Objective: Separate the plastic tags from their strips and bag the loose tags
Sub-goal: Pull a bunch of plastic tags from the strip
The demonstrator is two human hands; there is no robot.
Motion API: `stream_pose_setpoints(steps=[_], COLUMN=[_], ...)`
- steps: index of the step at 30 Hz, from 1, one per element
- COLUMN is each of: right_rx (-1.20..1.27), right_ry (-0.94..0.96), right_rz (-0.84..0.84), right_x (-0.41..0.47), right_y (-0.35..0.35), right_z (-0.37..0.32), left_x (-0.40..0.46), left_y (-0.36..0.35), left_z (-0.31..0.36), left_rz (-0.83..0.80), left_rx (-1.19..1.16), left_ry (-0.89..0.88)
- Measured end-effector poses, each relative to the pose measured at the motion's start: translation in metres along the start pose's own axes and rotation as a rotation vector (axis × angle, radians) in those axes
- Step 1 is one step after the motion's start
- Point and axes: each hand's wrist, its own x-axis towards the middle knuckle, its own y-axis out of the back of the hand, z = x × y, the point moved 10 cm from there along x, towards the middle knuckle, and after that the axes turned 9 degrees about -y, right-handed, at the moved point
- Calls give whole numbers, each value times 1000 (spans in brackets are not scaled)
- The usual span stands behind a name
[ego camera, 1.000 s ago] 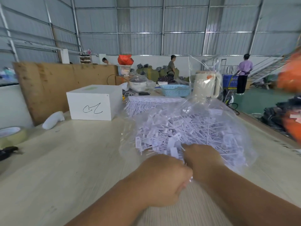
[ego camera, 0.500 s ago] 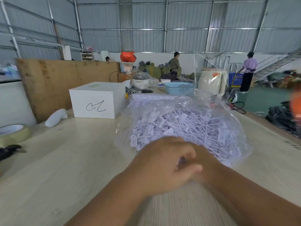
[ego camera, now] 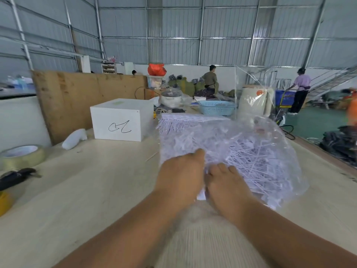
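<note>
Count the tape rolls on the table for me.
2. A clear tape roll lies at the left edge of the table, and part of a yellow roll shows nearer, cut off by the frame. Others may be hidden behind the clutter.

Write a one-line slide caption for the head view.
Both hands at the mouth of a clear bag of loose white tags.
</note>
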Motion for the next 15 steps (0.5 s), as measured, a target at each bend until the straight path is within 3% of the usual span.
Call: stream_pose_setpoints(steps=[2,5,10,15], right_rx=[40,-58,-137,-34], right_ry=[-65,-87,-83,5], right_rz=[-8,-55,-58,-86], right_x=[7,5,-13,-31], right_y=[-4,-8,-6,9], right_z=[5,6,12,11], left_x=[-4,-17,-23,-29], left_y=[9,-5,-23,-34], left_z=[33,49,10,-27], left_rz=[63,-18,-153,-175], left_rx=[76,209,108,31], left_ry=[-173,-292,-159,-20])
